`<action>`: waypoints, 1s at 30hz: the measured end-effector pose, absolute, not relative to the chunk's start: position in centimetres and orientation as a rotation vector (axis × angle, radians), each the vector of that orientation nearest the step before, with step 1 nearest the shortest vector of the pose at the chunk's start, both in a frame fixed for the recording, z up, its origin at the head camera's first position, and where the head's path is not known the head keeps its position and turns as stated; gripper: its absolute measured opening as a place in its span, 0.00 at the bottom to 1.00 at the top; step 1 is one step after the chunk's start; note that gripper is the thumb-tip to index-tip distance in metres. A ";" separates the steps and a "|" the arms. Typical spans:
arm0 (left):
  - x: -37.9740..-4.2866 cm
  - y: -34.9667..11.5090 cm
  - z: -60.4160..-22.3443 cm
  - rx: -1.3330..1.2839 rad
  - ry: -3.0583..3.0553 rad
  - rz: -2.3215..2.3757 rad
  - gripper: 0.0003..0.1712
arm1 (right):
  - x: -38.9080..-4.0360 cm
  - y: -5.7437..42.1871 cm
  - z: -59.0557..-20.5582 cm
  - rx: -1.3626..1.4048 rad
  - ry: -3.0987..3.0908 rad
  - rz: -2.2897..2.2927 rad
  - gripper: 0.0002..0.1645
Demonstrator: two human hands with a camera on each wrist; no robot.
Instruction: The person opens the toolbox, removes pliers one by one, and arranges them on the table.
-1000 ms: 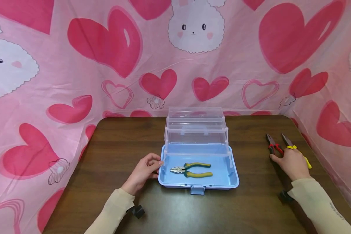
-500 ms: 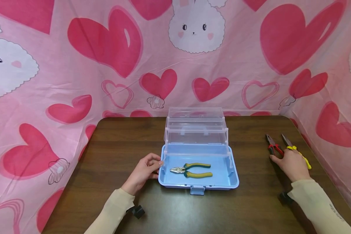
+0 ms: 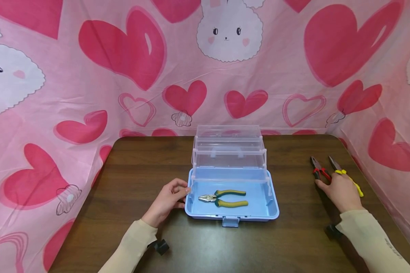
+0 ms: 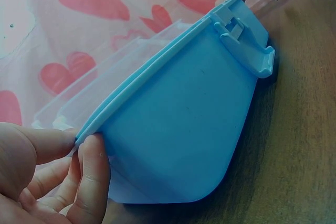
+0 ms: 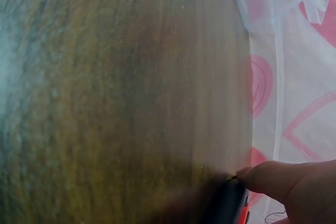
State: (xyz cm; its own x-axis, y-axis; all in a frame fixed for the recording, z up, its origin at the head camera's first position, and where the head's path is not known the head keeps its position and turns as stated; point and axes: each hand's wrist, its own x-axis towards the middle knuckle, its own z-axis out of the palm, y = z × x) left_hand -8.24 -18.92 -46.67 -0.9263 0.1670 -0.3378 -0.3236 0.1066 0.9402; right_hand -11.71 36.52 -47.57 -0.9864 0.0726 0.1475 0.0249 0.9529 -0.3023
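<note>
A light blue toolbox (image 3: 232, 218) with clear fold-up trays (image 3: 229, 158) stands open mid-table. My left hand (image 3: 167, 199) pinches its left rim between thumb and fingers, plainly seen in the left wrist view (image 4: 92, 177). Combination pliers (image 3: 225, 199) with yellow-green handles lie inside, jaws to the left. At the right, my right hand (image 3: 343, 191) grips red-and-black pliers (image 3: 316, 167) by the handles; its thumb (image 5: 273, 179) meets a black handle in the right wrist view. Long-nose pliers (image 3: 339, 167) with yellow handles lie partly under this hand. Its other fingertips are hidden.
The toolbox's front latch (image 3: 230, 222) hangs down. The brown wooden table (image 3: 150, 151) ends at the back against a pink heart-patterned cloth (image 3: 177, 68), which also lines both sides.
</note>
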 end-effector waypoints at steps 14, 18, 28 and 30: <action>-8.3 -18.9 -46.6 -0.161 2.033 1.875 0.19 | -11.7 34.6 -45.9 0.045 -2.869 0.485 0.28; -8.2 -18.9 -46.5 -0.164 2.034 1.874 0.19 | -11.7 33.7 -45.2 0.095 -2.892 0.546 0.31; -8.2 -18.9 -46.4 -0.157 2.038 1.873 0.18 | -10.8 31.0 -43.4 0.211 -2.931 0.684 0.35; -8.2 -18.9 -46.4 -0.156 2.038 1.872 0.18 | -10.6 30.5 -43.2 0.221 -2.948 0.699 0.36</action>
State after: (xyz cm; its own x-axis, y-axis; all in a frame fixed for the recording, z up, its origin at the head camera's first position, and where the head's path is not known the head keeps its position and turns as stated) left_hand -8.16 -18.89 -46.43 -0.9264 0.1639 -0.3391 -0.3239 0.1125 0.9394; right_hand -10.64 30.51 -43.16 -0.9841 -0.1166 0.1342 -0.1645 0.8837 -0.4381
